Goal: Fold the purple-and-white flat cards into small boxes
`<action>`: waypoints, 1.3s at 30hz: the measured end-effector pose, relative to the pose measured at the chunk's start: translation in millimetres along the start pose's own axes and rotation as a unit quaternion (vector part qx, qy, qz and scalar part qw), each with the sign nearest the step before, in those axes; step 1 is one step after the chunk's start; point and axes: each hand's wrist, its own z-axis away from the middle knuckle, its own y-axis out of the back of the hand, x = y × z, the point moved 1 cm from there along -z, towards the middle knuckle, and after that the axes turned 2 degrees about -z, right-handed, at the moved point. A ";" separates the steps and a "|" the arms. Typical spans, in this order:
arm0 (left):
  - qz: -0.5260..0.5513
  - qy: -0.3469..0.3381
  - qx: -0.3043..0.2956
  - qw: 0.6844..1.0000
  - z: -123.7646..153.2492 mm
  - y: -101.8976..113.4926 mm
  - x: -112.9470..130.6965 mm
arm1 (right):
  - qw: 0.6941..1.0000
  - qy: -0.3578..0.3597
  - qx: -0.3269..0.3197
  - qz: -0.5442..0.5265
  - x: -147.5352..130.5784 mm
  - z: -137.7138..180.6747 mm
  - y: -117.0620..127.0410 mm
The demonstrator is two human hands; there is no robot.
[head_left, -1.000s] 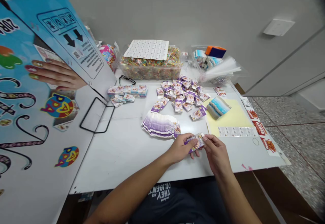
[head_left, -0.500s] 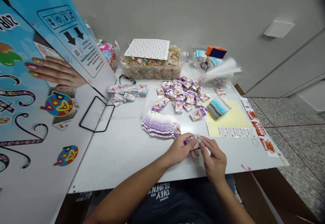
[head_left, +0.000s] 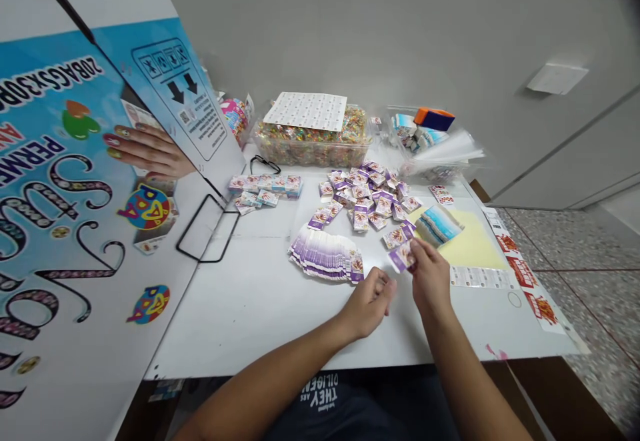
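Note:
My right hand point(head_left: 431, 275) pinches a small purple-and-white printed box point(head_left: 401, 256) by its right end, just in front of another such box lying on the table. My left hand point(head_left: 369, 305) is apart from it, to the lower left, with fingers curled in and nothing showing in them. Close beyond the left hand lies a fanned row of flat purple-and-white cartons point(head_left: 323, 254). Farther back is a loose pile of small purple-and-white boxes point(head_left: 361, 191).
A blue-and-grey stack of flat cartons point(head_left: 439, 225) lies on a yellow sheet point(head_left: 475, 241). Behind stand a clear tub of colourful small packets point(head_left: 313, 151) and a clear bin point(head_left: 440, 173). Light-blue boxes point(head_left: 267, 184) sit left, near a large printed carton point(head_left: 165, 254).
My hands have separated. The right hand has carried the small box up toward the pile, while the left has let go of it and curled. The view has shifted slightly.

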 end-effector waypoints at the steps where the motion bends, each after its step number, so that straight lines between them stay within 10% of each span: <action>1: -0.017 0.000 -0.013 1.000 0.8 -0.6 -1.0 | 1.000 0.005 -0.008 -0.007 -3.0 -14.9 -7.0; 6: -0.158 0.003 -0.092 0.983 5.2 -2.8 -4.7 | 0.995 0.026 -0.094 -0.003 -6.5 -55.1 -31.1; 11: -0.195 -0.015 -0.158 0.968 9.2 -1.9 0.4 | 0.968 0.023 -0.235 0.086 6.9 -27.3 -31.1; 18: -0.172 0.000 -0.278 0.945 15.6 -3.5 6.2 | 0.818 0.187 -0.448 0.308 28.3 4.8 -23.2; 22: -0.155 0.024 -0.308 0.938 15.9 -3.2 7.2 | 0.783 0.249 -0.456 0.342 32.6 3.3 -23.6; 26: -0.107 0.043 -0.327 0.938 13.3 -1.9 6.6 | 0.816 0.287 -0.412 0.286 24.6 5.9 -18.6; 33: -0.136 -0.010 -0.118 0.984 5.0 -1.9 -0.6 | 0.861 0.443 -0.094 0.231 -16.0 33.4 15.4; 39: -0.105 0.001 -0.095 0.990 2.5 -3.4 -2.1 | 0.807 0.419 -0.296 0.291 -123.8 99.5 8.5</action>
